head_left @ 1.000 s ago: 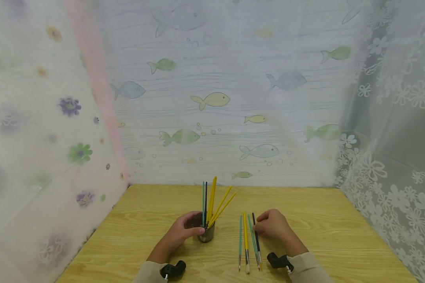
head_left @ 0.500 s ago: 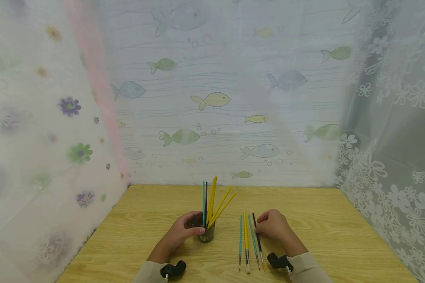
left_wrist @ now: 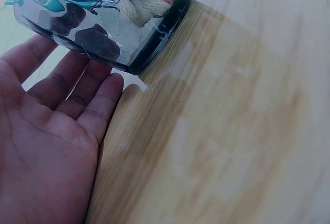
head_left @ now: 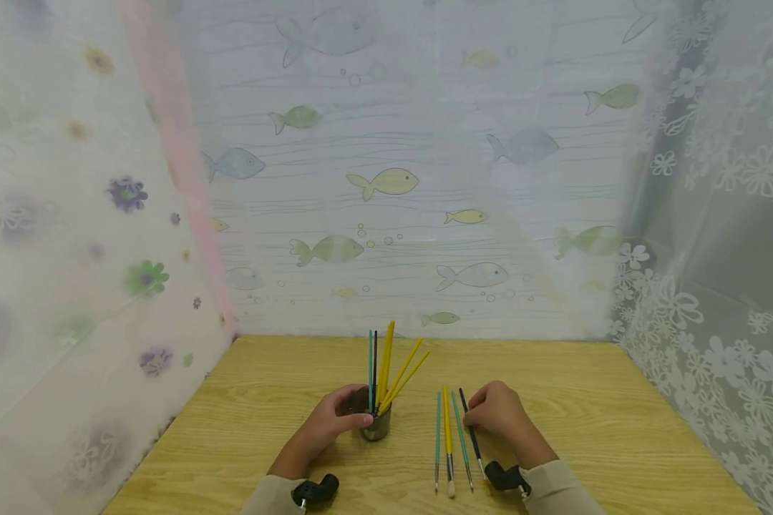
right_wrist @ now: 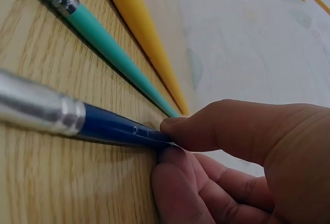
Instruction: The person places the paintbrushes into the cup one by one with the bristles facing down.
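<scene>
My left hand [head_left: 331, 418] holds a dark see-through glass [head_left: 377, 429], thumb across the front and fingers behind it. Several paintbrushes [head_left: 384, 365] stand in this glass, yellow, teal and dark handles upward; their bristles [left_wrist: 142, 10] show through its wall in the left wrist view. On the right, thumb and forefinger of my right hand [head_left: 499, 413] pinch the handle of a dark blue paintbrush [right_wrist: 118, 127] lying low along the table. Its bristle end slants toward the right wrist camera mount. Left of it lie a teal paintbrush [head_left: 460, 436], a yellow one [head_left: 447, 425] and another teal one [head_left: 437, 433], side by side.
The wood-grain table [head_left: 283, 365] meets a sheet printed with fish [head_left: 386, 181] at its far edge. Flower-printed sheets [head_left: 144, 277] stand along the left and right sides. Black camera mounts [head_left: 314, 490] sit on both wrists.
The dark blue paintbrush's bristle end has swung to the right, away from the neighbouring teal brush, while my right hand keeps its pinch. My left hand and the glass have not moved.
</scene>
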Demonstrator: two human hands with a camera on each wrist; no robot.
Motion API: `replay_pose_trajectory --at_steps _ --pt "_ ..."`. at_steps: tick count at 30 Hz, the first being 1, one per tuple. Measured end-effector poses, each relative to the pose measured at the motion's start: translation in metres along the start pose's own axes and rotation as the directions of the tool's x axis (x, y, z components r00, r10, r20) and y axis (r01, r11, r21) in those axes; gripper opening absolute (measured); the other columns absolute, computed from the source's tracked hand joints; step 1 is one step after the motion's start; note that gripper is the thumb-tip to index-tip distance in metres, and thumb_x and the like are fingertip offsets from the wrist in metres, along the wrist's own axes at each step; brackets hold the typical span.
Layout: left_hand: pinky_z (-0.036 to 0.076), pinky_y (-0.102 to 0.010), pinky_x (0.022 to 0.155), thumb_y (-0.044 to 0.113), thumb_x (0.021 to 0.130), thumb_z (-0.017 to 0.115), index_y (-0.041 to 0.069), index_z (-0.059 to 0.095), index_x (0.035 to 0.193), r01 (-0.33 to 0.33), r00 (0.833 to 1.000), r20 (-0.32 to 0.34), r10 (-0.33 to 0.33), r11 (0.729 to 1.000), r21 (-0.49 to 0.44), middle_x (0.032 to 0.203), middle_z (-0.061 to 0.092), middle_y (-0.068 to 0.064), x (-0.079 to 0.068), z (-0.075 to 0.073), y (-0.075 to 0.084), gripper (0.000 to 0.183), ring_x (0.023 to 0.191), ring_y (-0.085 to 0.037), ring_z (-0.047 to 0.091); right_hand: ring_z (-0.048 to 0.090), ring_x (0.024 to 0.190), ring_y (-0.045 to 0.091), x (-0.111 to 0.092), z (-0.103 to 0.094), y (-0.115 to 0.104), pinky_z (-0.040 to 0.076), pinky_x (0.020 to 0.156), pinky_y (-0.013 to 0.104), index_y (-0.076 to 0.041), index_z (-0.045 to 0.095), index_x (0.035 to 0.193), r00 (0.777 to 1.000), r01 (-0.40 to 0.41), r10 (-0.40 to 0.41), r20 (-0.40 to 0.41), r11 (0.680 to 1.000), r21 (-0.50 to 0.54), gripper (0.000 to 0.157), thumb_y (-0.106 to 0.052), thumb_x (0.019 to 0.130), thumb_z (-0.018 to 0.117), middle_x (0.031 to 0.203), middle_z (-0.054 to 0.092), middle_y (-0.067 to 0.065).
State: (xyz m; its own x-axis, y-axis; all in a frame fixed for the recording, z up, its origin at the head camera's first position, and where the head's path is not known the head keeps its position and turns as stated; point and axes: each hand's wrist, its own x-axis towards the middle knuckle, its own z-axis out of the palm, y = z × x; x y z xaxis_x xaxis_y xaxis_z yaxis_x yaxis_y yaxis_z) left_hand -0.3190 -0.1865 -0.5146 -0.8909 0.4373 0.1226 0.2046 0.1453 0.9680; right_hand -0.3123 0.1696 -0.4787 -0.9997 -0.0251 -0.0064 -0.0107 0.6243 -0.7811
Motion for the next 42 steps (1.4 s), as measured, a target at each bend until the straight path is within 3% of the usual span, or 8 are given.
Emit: replay_pose_trajectory --at_steps 6,19,32,42 --pt "0.052 -0.026 0.1 0.018 0.099 0.07 0.009 0.051 0.15 0.0 1.0 0.004 0.0 1.0 0.004 0.143 0.06 -0.014 -0.0004 0.0 0.0004 0.055 0.127 -0.024 0.061 0.068 0.065 0.018 0.0006 -0.0002 0.0005 0.059 0.061 0.035 0.002 0.074 0.095 1.0 -0.019 0.019 0.004 1.0 0.016 0.021 -0.005 0.078 0.084 0.091 0.071 0.012" --pt "0.053 -0.027 0.1 0.018 0.099 0.071 0.01 0.052 0.15 -0.007 1.0 0.005 0.007 1.0 0.002 0.142 0.06 -0.014 0.0001 0.0 0.0004 0.055 0.126 -0.024 0.061 0.07 0.075 0.02 0.0059 0.0011 0.0043 0.063 0.066 0.038 0.003 0.074 0.11 0.997 -0.075 0.071 0.029 0.989 0.128 0.025 -0.011 0.089 0.075 0.098 0.072 0.014" --pt "0.053 -0.028 0.1 0.018 0.099 0.071 0.01 0.052 0.15 -0.014 1.0 0.01 0.014 1.0 -0.007 0.142 0.061 -0.014 0.0003 -0.0003 -0.003 0.054 0.126 -0.024 0.061 0.066 0.072 0.02 0.0059 0.0008 0.0016 0.058 0.061 0.036 0.005 0.07 0.113 0.999 -0.032 0.036 -0.022 0.986 0.161 0.027 -0.014 0.094 0.065 0.096 0.071 0.013" --pt "0.053 -0.028 0.099 0.019 0.1 0.07 0.011 0.052 0.15 -0.004 1.0 0.002 0.004 1.0 -0.004 0.14 0.061 -0.013 0.0009 -0.0007 -0.0029 0.054 0.125 -0.025 0.061 0.068 0.072 0.021 0.0067 0.0002 0.0011 0.061 0.063 0.038 0.005 0.07 0.113 0.999 -0.025 0.029 -0.021 0.983 0.182 0.027 -0.014 0.094 0.067 0.098 0.071 0.014"
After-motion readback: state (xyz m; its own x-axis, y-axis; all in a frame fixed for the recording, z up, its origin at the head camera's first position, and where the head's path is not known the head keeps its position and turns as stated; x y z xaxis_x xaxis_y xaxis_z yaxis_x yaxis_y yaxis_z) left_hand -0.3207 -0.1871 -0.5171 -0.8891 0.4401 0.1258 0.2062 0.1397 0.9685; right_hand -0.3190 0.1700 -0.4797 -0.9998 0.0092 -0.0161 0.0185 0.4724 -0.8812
